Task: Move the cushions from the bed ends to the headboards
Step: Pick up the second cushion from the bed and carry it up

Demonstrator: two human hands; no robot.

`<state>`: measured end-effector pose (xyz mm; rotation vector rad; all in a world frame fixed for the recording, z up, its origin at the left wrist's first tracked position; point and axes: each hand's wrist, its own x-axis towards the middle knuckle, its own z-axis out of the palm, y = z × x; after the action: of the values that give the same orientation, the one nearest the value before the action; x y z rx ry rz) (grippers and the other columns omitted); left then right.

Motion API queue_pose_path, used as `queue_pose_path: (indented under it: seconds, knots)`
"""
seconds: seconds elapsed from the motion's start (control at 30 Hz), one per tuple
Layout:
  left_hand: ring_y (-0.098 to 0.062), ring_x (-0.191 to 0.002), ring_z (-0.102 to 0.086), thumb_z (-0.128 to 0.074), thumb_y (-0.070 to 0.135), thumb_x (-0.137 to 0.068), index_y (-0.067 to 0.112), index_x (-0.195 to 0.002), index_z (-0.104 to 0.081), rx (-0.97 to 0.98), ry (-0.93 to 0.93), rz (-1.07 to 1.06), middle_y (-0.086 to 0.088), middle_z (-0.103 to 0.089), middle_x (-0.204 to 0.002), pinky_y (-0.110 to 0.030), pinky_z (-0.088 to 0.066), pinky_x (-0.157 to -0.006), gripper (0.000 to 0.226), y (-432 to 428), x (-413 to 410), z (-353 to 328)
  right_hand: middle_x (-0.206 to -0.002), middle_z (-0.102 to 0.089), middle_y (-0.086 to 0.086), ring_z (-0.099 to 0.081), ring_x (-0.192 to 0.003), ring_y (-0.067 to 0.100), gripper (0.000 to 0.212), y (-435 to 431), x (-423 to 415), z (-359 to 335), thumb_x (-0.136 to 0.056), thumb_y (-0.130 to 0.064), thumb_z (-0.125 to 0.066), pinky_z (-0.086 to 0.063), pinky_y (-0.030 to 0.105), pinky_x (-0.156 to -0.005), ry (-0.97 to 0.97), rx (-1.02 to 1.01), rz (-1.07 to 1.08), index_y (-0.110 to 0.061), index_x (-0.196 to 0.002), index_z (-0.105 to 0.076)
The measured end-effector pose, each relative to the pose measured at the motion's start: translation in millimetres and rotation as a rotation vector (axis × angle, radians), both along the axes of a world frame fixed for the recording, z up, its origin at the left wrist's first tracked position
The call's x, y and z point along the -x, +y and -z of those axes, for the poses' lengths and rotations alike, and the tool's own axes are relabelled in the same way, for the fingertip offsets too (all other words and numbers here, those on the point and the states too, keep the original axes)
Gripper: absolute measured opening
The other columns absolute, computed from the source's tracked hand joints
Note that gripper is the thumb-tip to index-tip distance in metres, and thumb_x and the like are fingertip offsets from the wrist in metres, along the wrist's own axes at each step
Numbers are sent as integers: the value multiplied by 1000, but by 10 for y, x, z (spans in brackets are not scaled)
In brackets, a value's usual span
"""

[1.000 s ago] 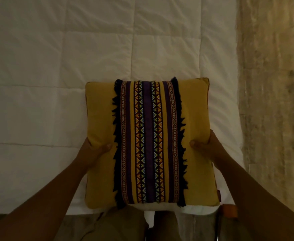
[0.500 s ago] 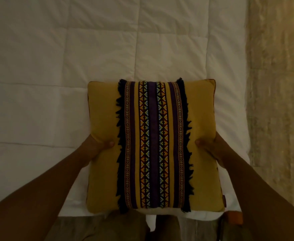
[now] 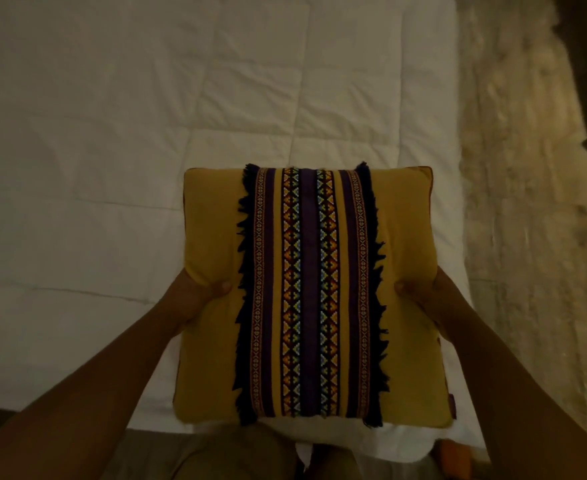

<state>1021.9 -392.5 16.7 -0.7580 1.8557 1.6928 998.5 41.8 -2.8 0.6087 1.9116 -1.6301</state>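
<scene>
Both hands are clamped on the cushion (image 3: 314,296) at the near end of the bed (image 3: 112,150): left hand (image 3: 195,299) pinching its left edge, right hand (image 3: 427,299) its right, thumbs on top. It dents under the thumbs, so likely soft and light; side edges look like the sensible hold. Mustard yellow, with a fringed, patterned purple band running near to far.

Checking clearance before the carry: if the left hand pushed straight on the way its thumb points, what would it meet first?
The left hand points inward across the cushion, so its thumb would probably first meet the dark fringe edging the patterned band.
</scene>
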Motion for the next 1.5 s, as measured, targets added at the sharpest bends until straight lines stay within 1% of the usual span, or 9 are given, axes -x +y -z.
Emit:
queue_pose_path:
  seconds: [0.13,0.3,0.47,0.73,0.9,1.03,1.33,1.43,1.5]
  knots:
    - [-29,-113,-65,-93,60,-34,20,-138,-55,-5,114,-6,-10,-67,-128,-54,-51,-100,117,10,48,-536,-115,-71,4,-72,-99,30,72,44,146,-527,-67,-44,-84,-60,54,-80,99,-15,-22,-31,-131,-55]
    - [-27,-109,-69,-83,23,-75,27,-130,-60,-1,250,-15,-5,-71,-120,-52,-56,-93,60,-67,104,-1165,-113,-72,7,-74,-91,29,60,40,312,-1215,-77,-29,-81,-60,56,-79,240,-26,-51,-27,-131,-56]
    - [-30,-110,-68,-85,25,-73,29,-126,-62,25,391,-38,-8,-70,-122,-58,-53,-96,57,-288,-21,-1764,-115,-72,5,-74,-94,26,60,-164,438,-1870,-78,-29,-81,-59,57,-81,370,-11,-123,-28,-132,-56]
    - [-28,-112,-68,-92,50,-46,27,-135,-57,51,556,-106,-6,-68,-126,-56,-54,-94,98,-700,-468,-2397,-116,-74,1,-73,-100,27,57,-616,345,-2580,-72,-32,-84,-60,53,-83,530,94,-220,-36,-124,-62]
    - [-26,-109,-68,-89,32,-66,31,-123,-63,63,537,-178,-5,-70,-122,-58,-51,-99,63,-904,-841,-2469,-115,-74,2,-73,-100,27,64,-931,303,-2549,-70,-33,-84,-61,49,-80,536,141,-271,-29,-129,-60]
    - [-28,-110,-68,-94,50,-45,24,-129,-63,84,534,-277,-7,-71,-123,-52,-54,-97,94,-990,-1242,-2501,-116,-73,2,-73,-100,26,69,-1189,331,-2515,-69,-34,-84,-60,52,-83,552,167,-355,-28,-133,-57]
    - [-11,-95,-74,-93,55,-44,47,-112,-64,155,545,-668,17,-77,-101,-27,-60,-70,74,-827,-2648,-2471,-114,-74,-3,-74,-96,22,58,-1891,233,-2534,-72,-35,-84,-62,43,-73,561,307,-673,-39,-125,-61]
    - [-22,-111,-67,-92,55,-48,30,-137,-54,208,494,-795,3,-69,-123,-46,-56,-93,100,-782,-3145,-2454,-109,-75,-7,-75,-91,17,56,-2240,77,-2549,-69,-32,-85,-62,35,-65,518,358,-754,-45,-118,-62]
    - [-26,-115,-63,-89,49,-60,28,-140,-50,238,482,-874,0,-65,-126,-48,-51,-98,91,-818,-3471,-2492,-108,-75,-8,-75,-89,16,55,-2532,-64,-2567,-69,-31,-84,-61,32,-63,509,381,-829,-47,-117,-62]
